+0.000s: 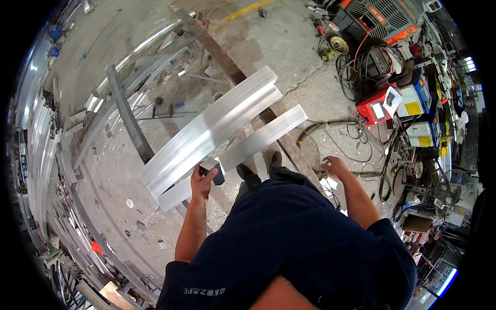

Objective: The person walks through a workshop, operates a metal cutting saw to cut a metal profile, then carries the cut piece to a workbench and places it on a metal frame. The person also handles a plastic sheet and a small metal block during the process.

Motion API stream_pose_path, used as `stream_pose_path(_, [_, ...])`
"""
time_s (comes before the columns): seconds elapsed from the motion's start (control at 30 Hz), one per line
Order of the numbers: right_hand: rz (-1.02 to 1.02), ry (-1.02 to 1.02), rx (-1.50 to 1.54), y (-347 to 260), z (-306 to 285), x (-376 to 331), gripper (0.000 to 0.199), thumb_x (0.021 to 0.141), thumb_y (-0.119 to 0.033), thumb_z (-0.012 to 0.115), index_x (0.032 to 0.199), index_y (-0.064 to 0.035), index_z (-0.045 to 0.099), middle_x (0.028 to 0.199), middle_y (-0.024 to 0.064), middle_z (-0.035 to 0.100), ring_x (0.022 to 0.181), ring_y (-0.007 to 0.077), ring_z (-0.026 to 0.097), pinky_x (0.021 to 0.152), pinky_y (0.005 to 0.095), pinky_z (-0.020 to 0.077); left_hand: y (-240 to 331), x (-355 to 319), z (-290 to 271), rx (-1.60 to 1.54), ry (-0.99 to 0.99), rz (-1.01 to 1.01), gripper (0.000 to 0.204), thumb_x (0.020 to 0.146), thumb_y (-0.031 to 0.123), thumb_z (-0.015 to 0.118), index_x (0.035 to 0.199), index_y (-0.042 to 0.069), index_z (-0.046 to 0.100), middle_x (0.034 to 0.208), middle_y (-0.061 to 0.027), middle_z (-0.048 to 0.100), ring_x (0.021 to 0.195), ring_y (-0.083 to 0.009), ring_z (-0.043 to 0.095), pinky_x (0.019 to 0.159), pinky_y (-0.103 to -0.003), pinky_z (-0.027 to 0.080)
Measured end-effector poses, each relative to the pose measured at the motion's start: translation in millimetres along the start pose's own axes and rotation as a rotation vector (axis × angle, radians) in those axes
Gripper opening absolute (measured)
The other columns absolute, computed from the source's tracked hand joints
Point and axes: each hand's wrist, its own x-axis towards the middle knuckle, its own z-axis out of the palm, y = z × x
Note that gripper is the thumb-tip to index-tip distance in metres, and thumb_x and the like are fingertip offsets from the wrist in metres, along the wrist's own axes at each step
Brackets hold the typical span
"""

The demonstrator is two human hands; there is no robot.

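In my left hand [203, 182] is a small square metal block [219, 176] with one dark face, gripped between thumb and fingers. It is right against the side of a flat silver metal bar [264, 135]. Beyond that lie wider silver bars [212, 121], side by side and slanting from near left to far right across dark steel beams [217, 51]. Off to the right, my right hand [335, 167] hangs above the floor with its fingers curled; whatever they may hold is too small to make out.
Dark steel rails [128, 116] and metal scraps lie on the concrete at the left, by stacks of long profiles [44, 155]. At the right are an orange and grey machine [380, 20], a red box [377, 107] and tangled cables [356, 132]. My shoes [276, 158] stand close to the bars.
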Motion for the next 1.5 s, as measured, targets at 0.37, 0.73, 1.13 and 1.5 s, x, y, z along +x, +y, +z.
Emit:
stream_pose_path(0.37, [-0.546,-0.201,-0.047,-173.6,34.2,48.6,0.058,0.077,-0.038,0.071,0.122,-0.0053,0.056,0.116,0.0178,0.061,0.104,0.0342,0.059,0.091,0.0396,0.0469,40.4,29.0,90.6,0.169,-0.129,-0.04,0.059,0.076,0.022,0.078,0.121,-0.005,0.053,0.1,-0.0099,0.062,0.085,-0.0172,0.06,0.075,-0.03,0.051])
stream_pose_path(0.73, [-0.978,-0.166,-0.169,-226.9,42.7,109.6,0.059,0.069,-0.035,0.074,0.115,-0.0031,0.056,0.11,0.0185,0.06,0.106,0.0364,0.056,0.092,0.0427,0.0452,45.1,44.6,146.7,-0.091,0.049,-0.25,0.05,0.085,0.027,0.07,0.117,-0.008,0.052,0.103,-0.0128,0.062,0.088,-0.0192,0.061,0.079,-0.032,0.05])
stream_pose_path(1.13, [-0.194,-0.24,0.249,-152.6,20.1,223.0,0.036,0.071,-0.032,0.074,0.09,-0.002,0.067,0.084,0.0118,0.069,0.077,0.0222,0.065,0.073,0.0338,0.0499,-41.4,102.3,127.7,0.72,0.002,-0.191,0.06,0.08,0.036,0.072,0.119,-0.006,0.053,0.107,-0.0223,0.065,0.099,-0.0326,0.063,0.086,-0.038,0.049])
stream_pose_path(1.5, [0.1,-0.017,0.263,-105.3,6.6,234.4,0.041,0.073,-0.033,0.078,0.095,-0.0003,0.067,0.084,0.0098,0.068,0.076,0.0167,0.06,0.071,0.0316,0.0476,-45.4,263.1,196.4,1.247,-0.53,0.27,0.054,0.08,0.027,0.068,0.124,0.002,0.05,0.124,-0.0175,0.054,0.12,-0.035,0.048,0.102,-0.045,0.038])
